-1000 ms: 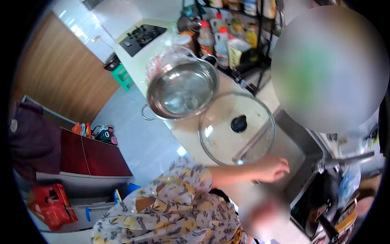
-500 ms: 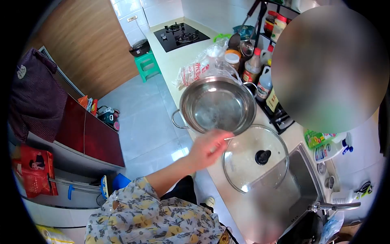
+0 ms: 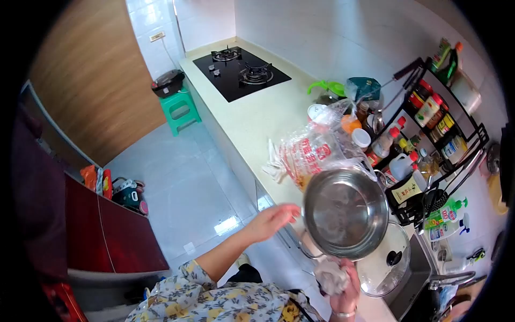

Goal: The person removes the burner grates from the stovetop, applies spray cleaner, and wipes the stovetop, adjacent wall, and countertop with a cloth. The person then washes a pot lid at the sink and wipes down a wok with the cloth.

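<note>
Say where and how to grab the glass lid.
Likely the black knob, from above: it stands up at the middle of the glass lid, which lies knob up. Skip the edge by the steel pot, which hides it in this view.

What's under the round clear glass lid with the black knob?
Through the glass lid, pale countertop shows. The round stainless-steel pot blocks part of the view; the black knob hides what's directly beneath.

Shiny smooth metal pot (image 3: 346, 214), glossy clear glass lid (image 3: 382, 272), matt cloth (image 3: 331, 276), crinkled plastic bag (image 3: 311, 154)
</note>
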Available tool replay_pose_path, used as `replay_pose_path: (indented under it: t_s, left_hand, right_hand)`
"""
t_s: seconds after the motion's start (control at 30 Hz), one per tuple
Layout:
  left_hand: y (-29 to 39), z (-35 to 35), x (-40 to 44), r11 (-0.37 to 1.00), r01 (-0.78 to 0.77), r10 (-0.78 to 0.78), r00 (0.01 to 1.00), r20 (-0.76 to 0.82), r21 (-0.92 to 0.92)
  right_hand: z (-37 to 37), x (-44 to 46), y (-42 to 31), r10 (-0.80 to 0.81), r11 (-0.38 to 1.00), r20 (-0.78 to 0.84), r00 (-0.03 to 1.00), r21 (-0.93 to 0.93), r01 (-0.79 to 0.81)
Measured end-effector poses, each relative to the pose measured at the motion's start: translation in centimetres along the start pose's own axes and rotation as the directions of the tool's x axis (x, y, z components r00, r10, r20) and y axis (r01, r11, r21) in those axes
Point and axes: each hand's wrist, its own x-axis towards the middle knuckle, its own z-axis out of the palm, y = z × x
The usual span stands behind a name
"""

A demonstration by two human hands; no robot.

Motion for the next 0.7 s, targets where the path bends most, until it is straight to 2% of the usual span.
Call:
replay_pose_path:
  t_s: [0.03,0.07,0.1,0.17,0.2,0.23,0.27,0.3,0.33,0.37,0.43,0.5,0.53,0.67,0.7]
  left_hand:
    - [0.6,-1.7,-0.4,0.992,0.024,0.001,0.980,0.198,-0.126]
    - [1.1,-3.2,-0.9,0.967,0.074,0.026,0.923,0.384,-0.243]
    - [1.3,-4.8,-1.2,0.961,0.096,0.016,0.917,0.399,-0.258]
    - [1.7,-8.4,-1.9,0.953,0.095,0.044,0.896,0.442,-0.288]
    - [2.0,-10.2,-2.2,0.978,0.074,0.003,0.930,0.367,-0.196]
    - [1.9,-11.9,-2.4,0.975,0.084,0.003,0.921,0.390,-0.205]
    - [1.6,-13.2,-2.7,0.974,0.137,-0.082,0.955,0.285,-0.178]
    - [1.3,-14.5,-3.1,0.968,0.195,-0.168,0.971,0.169,-0.159]
    - [1.1,-15.9,-3.4,0.964,0.204,-0.172,0.968,0.182,-0.172]
    - [1.0,-17.2,-3.7,0.955,0.227,-0.203,0.969,0.137,-0.189]
    - [0.5,-19.4,-4.2,0.944,0.252,-0.237,0.967,0.094,-0.212]
    - [-0.2,-21.3,-4.2,0.917,0.273,-0.294,0.955,-0.029,-0.290]
    - [-0.3,-21.8,-4.0,0.906,0.217,-0.271,0.957,-0.103,-0.363]
    - [0.6,-26.5,-3.4,0.866,0.244,-0.346,0.923,-0.171,-0.436]
    - [0.7,-27.9,-3.4,0.872,0.240,-0.342,0.922,-0.179,-0.427]
  right_hand:
    - [2.4,2.2,2.0,0.008,0.997,0.026,1.000,-0.075,-0.006]
    - [5.3,3.9,2.8,0.121,0.992,0.040,0.992,-0.036,-0.120]
    - [8.3,5.6,3.8,0.235,0.972,0.053,0.971,0.007,-0.235]
    - [12.9,9.1,6.9,0.312,0.950,0.086,0.946,-0.033,-0.311]
    - [15.0,10.2,8.1,0.354,0.933,0.078,0.932,0.035,-0.357]
    - [16.5,11.2,9.2,0.390,0.912,0.076,0.918,0.103,-0.396]
    - [16.7,12.4,10.9,0.469,0.859,0.081,0.879,0.191,-0.476]
    - [17.2,13.1,12.0,0.471,0.860,0.060,0.880,0.191,-0.473]
    - [17.8,13.7,12.8,0.341,0.938,0.124,0.932,-0.109,-0.329]
    - [18.3,14.5,13.7,0.234,0.914,0.231,0.945,-0.385,-0.132]
    - [18.9,16.5,15.6,0.221,0.889,0.177,0.959,-0.440,-0.123]
    - [20.1,18.5,16.9,0.288,0.877,0.191,0.938,-0.446,-0.179]
    - [20.8,19.3,17.8,0.230,0.881,0.213,0.950,-0.460,-0.110]
    - [23.6,22.9,19.2,0.290,0.857,0.246,0.925,-0.497,-0.136]
    - [24.5,23.6,18.5,0.203,0.843,0.358,0.912,-0.537,0.023]
